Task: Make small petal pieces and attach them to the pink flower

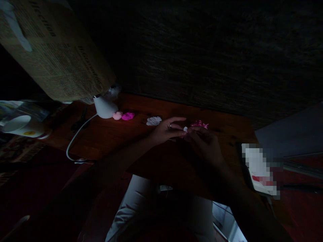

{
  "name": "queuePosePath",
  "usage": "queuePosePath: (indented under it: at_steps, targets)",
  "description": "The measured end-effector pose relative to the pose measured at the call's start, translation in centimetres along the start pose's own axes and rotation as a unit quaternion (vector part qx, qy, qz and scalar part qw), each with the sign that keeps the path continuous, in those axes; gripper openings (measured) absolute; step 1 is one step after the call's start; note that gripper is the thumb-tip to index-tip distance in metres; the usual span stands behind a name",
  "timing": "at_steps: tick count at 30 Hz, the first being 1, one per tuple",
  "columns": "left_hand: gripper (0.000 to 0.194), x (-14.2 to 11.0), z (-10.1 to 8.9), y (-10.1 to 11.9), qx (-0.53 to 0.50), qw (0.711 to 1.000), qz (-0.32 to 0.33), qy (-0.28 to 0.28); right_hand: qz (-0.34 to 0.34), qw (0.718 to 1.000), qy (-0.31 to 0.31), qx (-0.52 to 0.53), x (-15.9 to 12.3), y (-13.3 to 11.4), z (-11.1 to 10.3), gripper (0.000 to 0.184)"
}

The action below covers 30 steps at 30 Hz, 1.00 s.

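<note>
Between both grips (163, 131) (208, 144), white piece (185, 129)

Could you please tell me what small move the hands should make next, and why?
I'd suggest a gentle pinch of the white piece, as the left hand and right hand meet at it; the dim light obscures its exact shape, so a light touch seems safest.
</note>
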State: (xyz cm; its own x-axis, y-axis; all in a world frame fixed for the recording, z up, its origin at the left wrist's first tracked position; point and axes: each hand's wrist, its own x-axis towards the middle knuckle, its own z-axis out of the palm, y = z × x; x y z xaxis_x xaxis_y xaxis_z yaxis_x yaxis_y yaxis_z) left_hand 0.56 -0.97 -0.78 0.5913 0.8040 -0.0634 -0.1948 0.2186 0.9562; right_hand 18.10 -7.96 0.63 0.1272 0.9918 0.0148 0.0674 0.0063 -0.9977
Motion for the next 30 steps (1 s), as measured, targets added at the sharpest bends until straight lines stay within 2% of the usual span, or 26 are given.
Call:
queuePosePath:
  at_steps: [5,11,17,21,25,30]
  targets:
    - [0.069,0.29,-0.19,-0.29,-0.008,1.0,0.011,0.018,0.018,0.999,0.004,0.034,0.05,0.26,0.14,0.03]
    - [0.063,0.36,-0.16,-0.31,0.022,0.999,0.029,0.026,0.018,0.999,0.016,0.027,-0.17,-0.13,0.39,0.033]
    - [0.054,0.3,-0.23,-0.59,0.041,0.998,0.046,0.005,0.019,0.999,0.006,0.029,-0.22,0.06,0.27,0.032]
    - [0.051,0.14,-0.15,-0.56,0.061,0.996,0.06,0.01,0.022,1.0,0.005,0.019,-0.11,-0.08,0.22,0.033]
    - [0.054,-0.01,0.03,-0.4,0.068,0.996,0.048,0.022,0.007,1.0,0.001,0.01,-0.1,-0.09,0.17,0.034]
    - [0.063,0.13,-0.07,-0.65,0.063,0.996,0.05,0.024,0.028,0.999,0.004,0.018,-0.06,-0.18,0.26,0.037]
